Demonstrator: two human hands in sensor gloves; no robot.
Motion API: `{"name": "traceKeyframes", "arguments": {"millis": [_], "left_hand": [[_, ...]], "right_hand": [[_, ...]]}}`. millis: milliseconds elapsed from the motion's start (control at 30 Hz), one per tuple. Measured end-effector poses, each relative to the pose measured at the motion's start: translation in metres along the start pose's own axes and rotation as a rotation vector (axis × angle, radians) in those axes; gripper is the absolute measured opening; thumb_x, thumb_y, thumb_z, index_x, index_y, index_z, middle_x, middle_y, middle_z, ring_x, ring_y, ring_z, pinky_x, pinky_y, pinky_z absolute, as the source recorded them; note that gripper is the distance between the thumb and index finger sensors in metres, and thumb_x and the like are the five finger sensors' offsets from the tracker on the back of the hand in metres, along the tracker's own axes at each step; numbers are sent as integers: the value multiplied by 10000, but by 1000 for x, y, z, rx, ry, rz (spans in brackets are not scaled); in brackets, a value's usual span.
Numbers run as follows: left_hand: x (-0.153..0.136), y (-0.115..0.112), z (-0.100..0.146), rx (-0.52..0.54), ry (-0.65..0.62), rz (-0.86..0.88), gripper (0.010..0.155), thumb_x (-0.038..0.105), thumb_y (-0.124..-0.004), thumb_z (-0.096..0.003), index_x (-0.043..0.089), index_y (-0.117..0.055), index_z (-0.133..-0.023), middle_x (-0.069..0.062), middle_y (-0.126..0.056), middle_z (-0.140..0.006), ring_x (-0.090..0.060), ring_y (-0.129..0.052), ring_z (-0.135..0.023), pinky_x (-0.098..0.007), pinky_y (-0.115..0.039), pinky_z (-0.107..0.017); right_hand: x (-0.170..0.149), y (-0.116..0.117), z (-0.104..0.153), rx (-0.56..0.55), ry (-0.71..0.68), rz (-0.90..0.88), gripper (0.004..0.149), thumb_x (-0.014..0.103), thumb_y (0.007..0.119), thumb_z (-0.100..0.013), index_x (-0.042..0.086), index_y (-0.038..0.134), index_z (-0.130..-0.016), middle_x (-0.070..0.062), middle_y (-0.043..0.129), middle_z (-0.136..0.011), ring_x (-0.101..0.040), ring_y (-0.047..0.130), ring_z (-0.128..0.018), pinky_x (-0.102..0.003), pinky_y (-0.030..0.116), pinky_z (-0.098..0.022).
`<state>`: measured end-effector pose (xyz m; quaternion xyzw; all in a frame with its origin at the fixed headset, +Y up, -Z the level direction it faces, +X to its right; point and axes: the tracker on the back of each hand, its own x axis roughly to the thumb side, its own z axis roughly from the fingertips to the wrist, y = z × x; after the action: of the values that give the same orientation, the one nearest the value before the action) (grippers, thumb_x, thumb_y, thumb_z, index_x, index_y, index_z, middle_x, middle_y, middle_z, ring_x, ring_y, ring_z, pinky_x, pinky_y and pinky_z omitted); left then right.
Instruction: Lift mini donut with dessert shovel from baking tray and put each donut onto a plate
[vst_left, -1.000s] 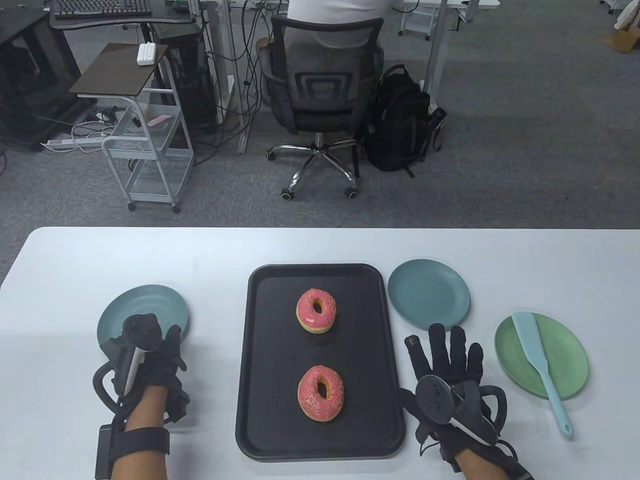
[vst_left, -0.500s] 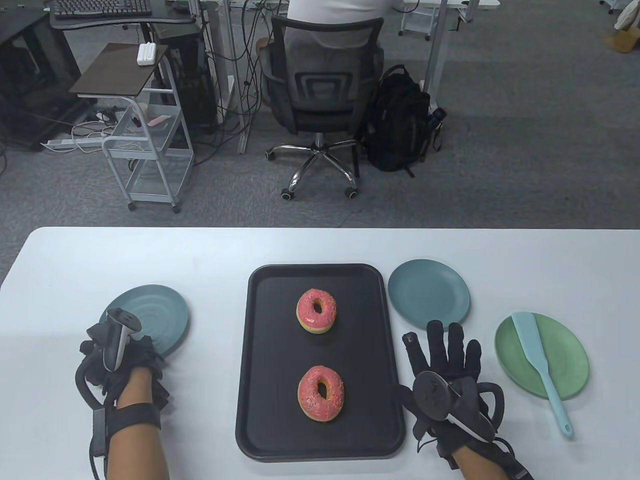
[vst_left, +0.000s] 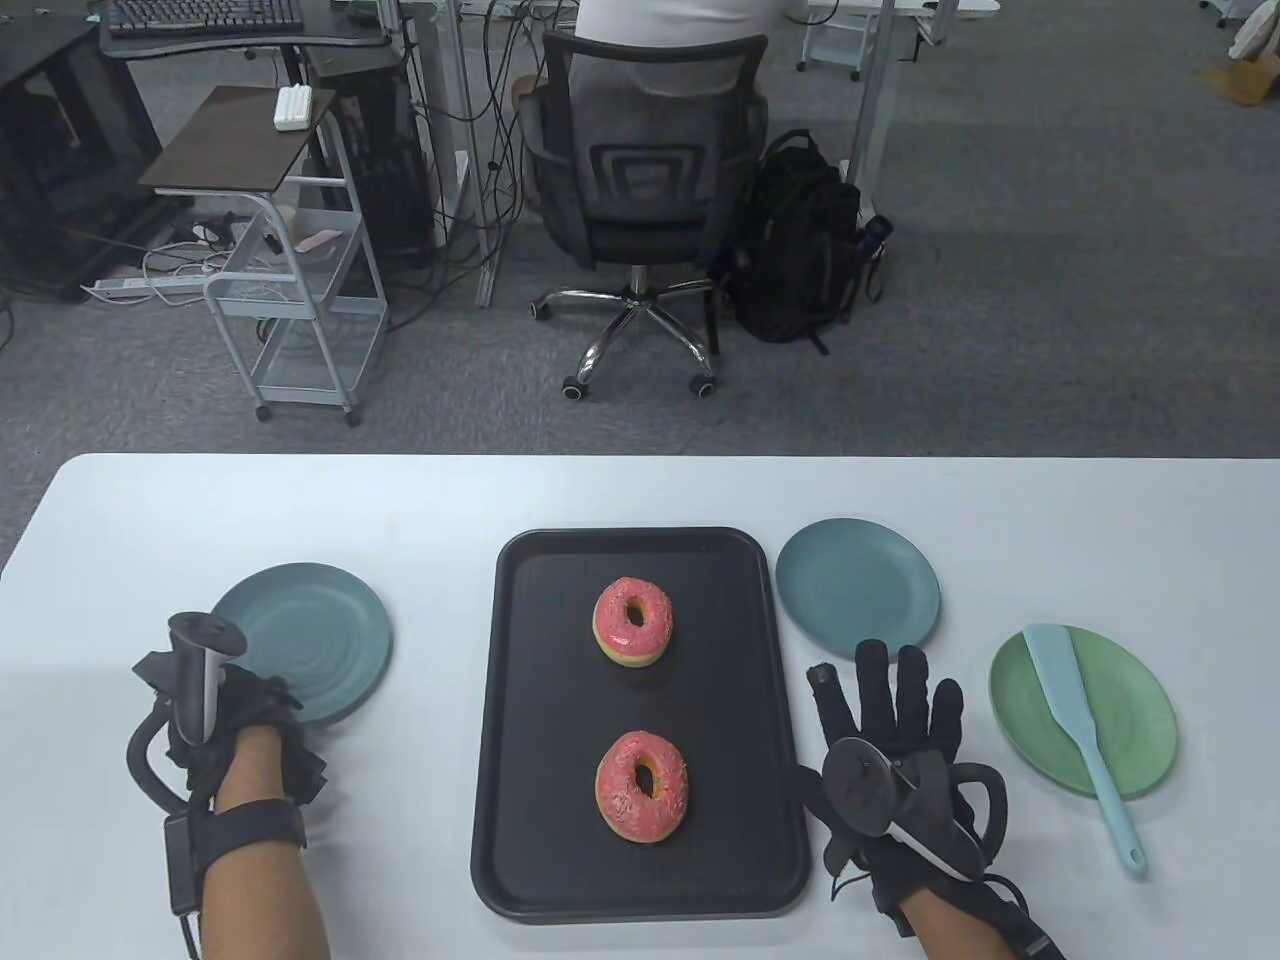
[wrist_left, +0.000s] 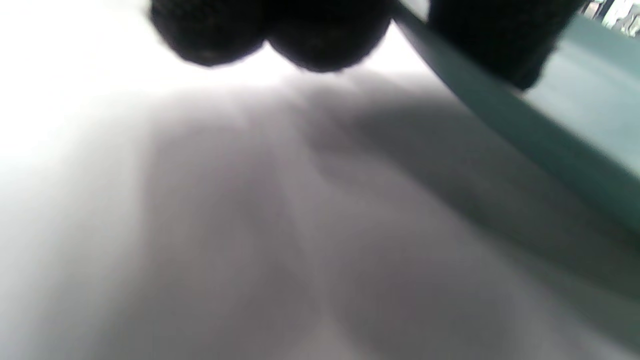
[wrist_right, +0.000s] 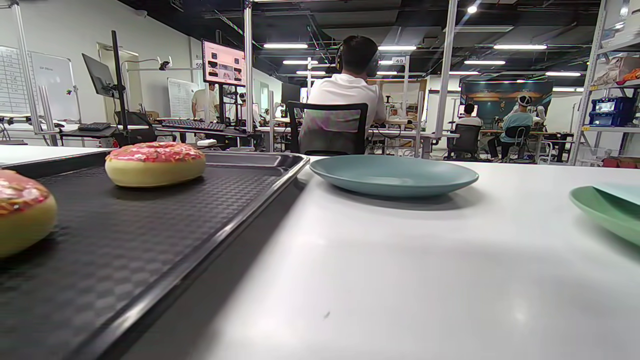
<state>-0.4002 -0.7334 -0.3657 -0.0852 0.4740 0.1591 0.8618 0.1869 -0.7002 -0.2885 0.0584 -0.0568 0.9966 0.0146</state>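
Two pink-frosted donuts lie on the black baking tray (vst_left: 520, 720), one farther (vst_left: 632, 620) and one nearer (vst_left: 642, 785). The light blue dessert shovel (vst_left: 1085, 740) rests on a green plate (vst_left: 1140, 690) at the right, untouched. My right hand (vst_left: 895, 700) lies flat on the table between the tray and the green plate, fingers spread. My left hand (vst_left: 235, 715) grips the near-left rim of a teal plate (vst_left: 310, 640). In the left wrist view the fingers (wrist_left: 215, 30) sit on either side of that plate's rim (wrist_left: 500, 125). The right wrist view shows the farther donut (wrist_right: 155, 164) and the nearer donut (wrist_right: 22, 210).
A second teal plate (vst_left: 858, 585) sits just right of the tray's far corner, beyond my right hand. Past the table's far edge are an office chair (vst_left: 640, 190) with a seated person, a backpack (vst_left: 800, 240) and a small cart (vst_left: 290, 300).
My left hand turned and slid left and towards me, taking hold of the left teal plate's rim. That plate shifted slightly right and away. The right hand stayed put.
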Motion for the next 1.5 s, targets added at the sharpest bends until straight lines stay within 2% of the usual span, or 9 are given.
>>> {"name": "traceKeyframes", "arguments": {"millis": [133, 300, 433, 533, 800, 1033, 1200, 1300, 1500], "left_hand": [[-6, 18, 7, 40, -33, 116, 506, 368, -809, -476, 176, -706, -933, -36, -911, -773, -105, -1067, -330, -295, -978, -272], [-3, 46, 28, 109, -113, 162, 459, 363, -789, -487, 197, -742, -912, -30, -923, -764, -133, -1088, -336, -309, -993, -276], [9, 63, 52, 36, -244, 294, 448, 368, -799, -484, 209, -764, -901, -19, -939, -735, -133, -1095, -323, -305, -995, -266], [21, 65, 74, -37, -350, 335, 441, 380, -796, -487, 217, -775, -896, -23, -949, -710, -133, -1100, -313, -303, -996, -260], [51, 31, 135, -352, -618, 433, 433, 389, -795, -492, 224, -780, -892, -26, -957, -683, -144, -1096, -294, -312, -977, -244], [50, -2, 187, -541, -765, 450, 433, 399, -795, -492, 219, -778, -885, -23, -968, -659, -138, -1100, -276, -311, -975, -230], [48, -35, 212, -608, -829, 400, 434, 404, -792, -492, 213, -777, -882, -20, -972, -648, -139, -1101, -264, -310, -974, -223], [45, -53, 219, -637, -840, 384, 439, 407, -785, -496, 212, -766, -889, -22, -967, -653, -136, -1097, -264, -313, -971, -222], [48, -61, 225, -632, -857, 337, 437, 407, -786, -494, 210, -768, -884, -19, -969, -645, -136, -1096, -255, -306, -971, -218]], "right_hand": [[-1, -2, 0, -5, 6, -11, 950, 748, 588, -360, 307, 208, -1111, -159, 10, -1197, -507, -1, -1059, -688, 6, -678], [-3, -9, 3, -33, 11, -33, 947, 746, 586, -361, 303, 216, -1112, -161, 12, -1197, -509, 1, -1059, -688, 7, -678], [-6, -14, 7, -51, 16, -54, 947, 745, 586, -362, 302, 218, -1113, -163, 14, -1198, -509, 3, -1060, -689, 6, -677], [-7, -15, 8, -57, 17, -57, 947, 745, 585, -362, 300, 218, -1113, -164, 14, -1198, -507, 3, -1060, -689, 6, -677], [-17, -19, 11, -65, 47, -82, 946, 743, 586, -362, 300, 219, -1113, -164, 10, -1197, -508, -3, -1058, -688, 2, -676], [-30, -16, 9, -46, 92, -104, 947, 742, 586, -361, 299, 219, -1113, -163, 7, -1195, -507, -5, -1057, -687, -4, -675], [-34, -14, 9, -39, 104, -102, 948, 742, 586, -360, 299, 219, -1113, -163, 5, -1194, -511, -5, -1054, -686, -5, -674], [-36, -13, 9, -29, 113, -98, 948, 743, 585, -360, 298, 220, -1114, -163, 3, -1195, -511, -5, -1054, -689, -5, -672], [-37, -13, 9, -27, 118, -101, 944, 742, 585, -360, 298, 234, -1115, -164, 9, -1196, -512, -3, -1054, -691, -12, -666]]}}
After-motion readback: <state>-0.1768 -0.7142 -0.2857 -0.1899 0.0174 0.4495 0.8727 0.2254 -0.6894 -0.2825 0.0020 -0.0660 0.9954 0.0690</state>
